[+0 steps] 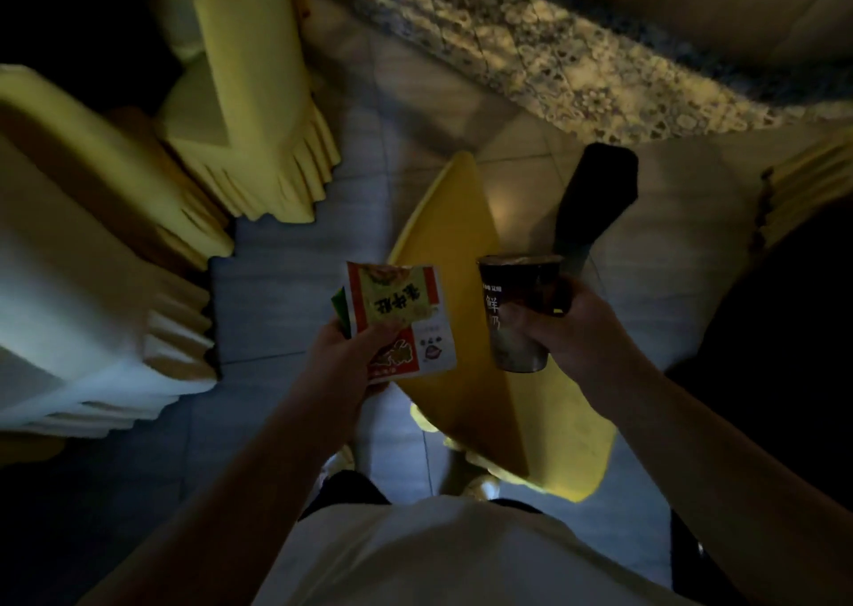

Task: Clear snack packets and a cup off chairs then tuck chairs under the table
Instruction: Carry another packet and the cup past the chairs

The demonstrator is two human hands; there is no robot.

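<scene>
- We are looking down at our own two hands in a dim room.
- Our left hand [344, 356] holds the snack packets [400, 321] — the thumb lies across the front of the red, white and yellow one and pinches it against the fingers behind, which we cannot see.
- A green packet [340, 307] peeks out just behind the left edge of the front one, so there is more than one packet in that hand.
- Our right hand [565, 324] holds a dark cup [517, 310] upright, with the fingers curled round its right side.
- The packets and the cup are both up in the air, near each other but not touching, above a yellow chair [461, 245].
- That chair stands on the tiled floor [286, 282] right in front of us, and its seat has nothing on it that we can see.
- More covered chairs [258, 111] with pleated skirts stand at the left edge of the floor — one yellow, one paler.
- A patterned tablecloth [577, 60] hangs along the top right.
- A dark shape [595, 190] lies just past the cup; we cannot tell what it is.
</scene>
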